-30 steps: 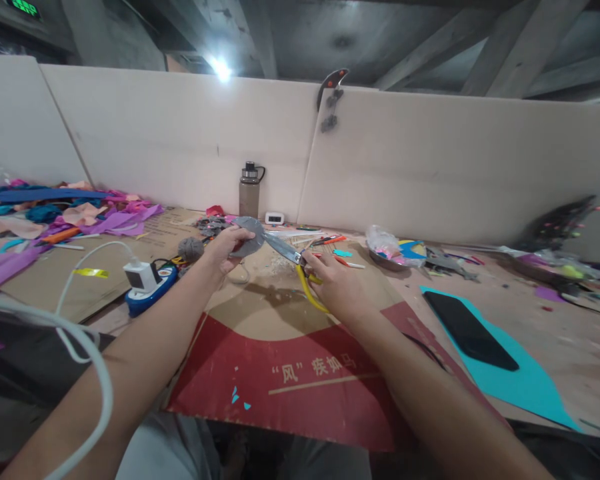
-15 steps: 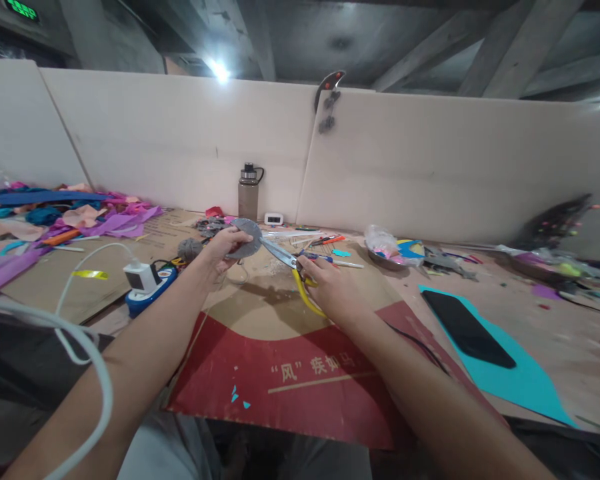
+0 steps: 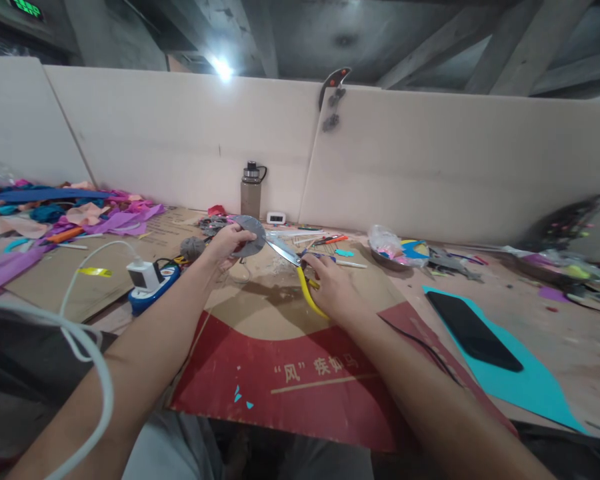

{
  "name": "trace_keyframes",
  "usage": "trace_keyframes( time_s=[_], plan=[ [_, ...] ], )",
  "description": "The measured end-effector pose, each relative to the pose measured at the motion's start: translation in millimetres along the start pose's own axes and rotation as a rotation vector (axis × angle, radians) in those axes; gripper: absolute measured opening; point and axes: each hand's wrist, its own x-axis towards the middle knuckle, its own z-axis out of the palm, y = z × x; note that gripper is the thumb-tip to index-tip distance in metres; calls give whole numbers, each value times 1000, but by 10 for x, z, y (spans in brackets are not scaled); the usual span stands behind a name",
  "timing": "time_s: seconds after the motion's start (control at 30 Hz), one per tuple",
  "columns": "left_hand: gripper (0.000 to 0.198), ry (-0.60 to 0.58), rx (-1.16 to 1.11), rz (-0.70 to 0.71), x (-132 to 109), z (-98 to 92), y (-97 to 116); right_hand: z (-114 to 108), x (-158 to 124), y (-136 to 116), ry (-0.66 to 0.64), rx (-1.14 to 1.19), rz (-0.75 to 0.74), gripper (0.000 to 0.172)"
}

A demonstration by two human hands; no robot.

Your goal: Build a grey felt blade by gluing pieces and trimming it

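A round grey disc [image 3: 251, 244], seemingly felt or fabric, is pinched at its left side by my left hand [image 3: 230, 244]. My right hand [image 3: 329, 280] is closed round the yellow handles of a pair of scissors [image 3: 283, 251]. The blades point left and their tips meet the disc's right edge; they look closed or nearly so. Both hands are above a red and tan cardboard sheet [image 3: 240, 363], where a few small turquoise scraps [image 3: 237, 395] lie near the front edge.
A water bottle [image 3: 251, 190] and a small white clock [image 3: 276, 218] stand against the partition. On the left are coloured scraps [image 3: 50, 212] and a blue power strip [image 3: 153, 293] with a white plug. A black phone [image 3: 473, 330] rests on turquoise sheet material [image 3: 525, 390] at right.
The scissor blades, spread slightly before, have come closer together at the disc's edge. Both hands stay almost in place; the whole view has shifted slightly.
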Motion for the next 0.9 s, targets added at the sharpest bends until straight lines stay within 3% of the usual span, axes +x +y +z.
trace_keyframes(
  time_s=[0.37, 0.47, 0.63, 0.9],
  plan=[
    [27, 14, 27, 22, -24, 38, -4, -81, -27, -94, -61, -263, 30, 45],
    [26, -28, 23, 72, -29, 42, -31, -85, -33, -106, -50, -308, 43, 46],
    [26, -62, -30, 164, -38, 73, -67, -113, -32, -131, -46, -346, 83, 48],
    [24, -44, -54, 195, -69, 136, -86, -96, -36, -117, -56, -365, 74, 46]
  ],
)
